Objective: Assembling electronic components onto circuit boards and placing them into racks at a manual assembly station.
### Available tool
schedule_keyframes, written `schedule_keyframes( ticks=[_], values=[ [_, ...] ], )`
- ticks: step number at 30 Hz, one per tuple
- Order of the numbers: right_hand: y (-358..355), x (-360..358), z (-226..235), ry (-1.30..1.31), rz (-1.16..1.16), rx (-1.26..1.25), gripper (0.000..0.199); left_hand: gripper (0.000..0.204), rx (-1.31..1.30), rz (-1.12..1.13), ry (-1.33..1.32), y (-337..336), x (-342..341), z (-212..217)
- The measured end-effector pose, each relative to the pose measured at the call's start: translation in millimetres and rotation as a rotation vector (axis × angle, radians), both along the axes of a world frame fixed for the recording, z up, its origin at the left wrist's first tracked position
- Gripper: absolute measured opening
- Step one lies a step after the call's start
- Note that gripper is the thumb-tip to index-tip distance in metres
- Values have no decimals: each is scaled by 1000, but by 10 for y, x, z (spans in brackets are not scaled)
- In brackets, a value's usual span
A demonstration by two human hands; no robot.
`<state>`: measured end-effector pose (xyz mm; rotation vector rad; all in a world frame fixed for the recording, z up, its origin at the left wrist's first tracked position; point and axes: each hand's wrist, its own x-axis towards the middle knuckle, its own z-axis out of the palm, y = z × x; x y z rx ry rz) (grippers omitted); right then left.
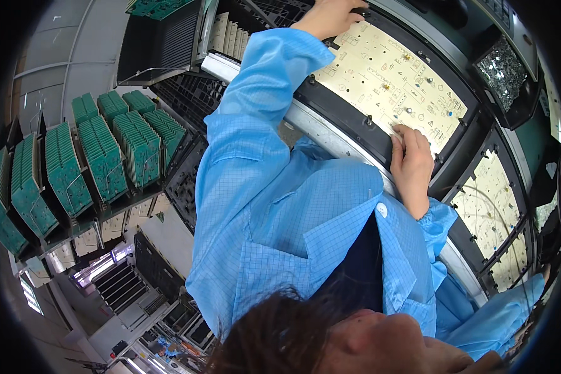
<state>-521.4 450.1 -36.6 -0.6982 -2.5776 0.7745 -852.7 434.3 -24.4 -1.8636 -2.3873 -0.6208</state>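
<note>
A cream-coloured circuit board (389, 87) with printed marks and a few small components lies in a black carrier frame (343, 103). At the board's far left corner is my left hand (330, 17), its fingers bent around a small dark part at the rim; exactly what they grip is hard to make out. My right hand (412, 165) is at the near edge of the board, thumb and curled fingers closed on that edge. Small black clips (369, 120) stand along the frame. Blue sleeves cover both forearms.
Racks of upright green circuit boards (84, 153) stand at the left. More cream boards (230, 36) stand in a rack beyond my left arm. A metal rail (336, 140) runs along the near side. Further right sit other boards in a carrier (489, 199) and a bin of small metal bits (500, 73).
</note>
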Motion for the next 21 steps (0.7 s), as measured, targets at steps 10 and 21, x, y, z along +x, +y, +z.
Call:
schedule_keyframes(
  ticks=[10, 21],
  values=[
    [4, 12, 1, 2, -7, -51, 13, 9, 138, -368, -258, 185, -364, -368],
    [-27, 11, 4, 24, -24, 26, 16, 25, -37, -437, -170, 662, 418, -117]
  ],
)
